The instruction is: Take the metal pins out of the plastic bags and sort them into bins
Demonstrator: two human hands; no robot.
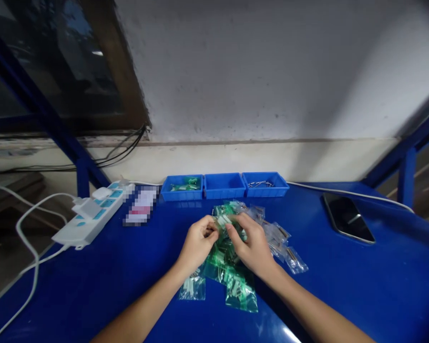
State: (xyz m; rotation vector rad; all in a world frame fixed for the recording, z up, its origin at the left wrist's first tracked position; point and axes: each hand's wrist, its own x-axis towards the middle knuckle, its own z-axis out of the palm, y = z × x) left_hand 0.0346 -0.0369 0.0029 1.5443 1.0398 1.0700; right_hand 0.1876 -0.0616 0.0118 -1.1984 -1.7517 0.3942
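My left hand (200,238) is closed in a pinch, with thumb and fingertips on the left edge of a small clear plastic bag (223,220) with white pieces in it. From the other side, my right hand (252,243) has its thumb and bent fingers on the same bag; its fingertips are slightly blurred. Under and around both hands lies a pile of green-tinted plastic bags (240,289) with small white and metal parts inside. One more bag of white pieces (192,287) rests below my left wrist. Clear bags with thin metal parts (296,260) spread out right of my right hand.
Behind the pile stand three blue bins: the left bin (182,194) holds green-tinted packets, the middle bin (224,192) shows a bare floor, the right bin (266,192) holds metal pieces. A white power strip (93,216) with cables is at left, a black phone (348,219) at right.
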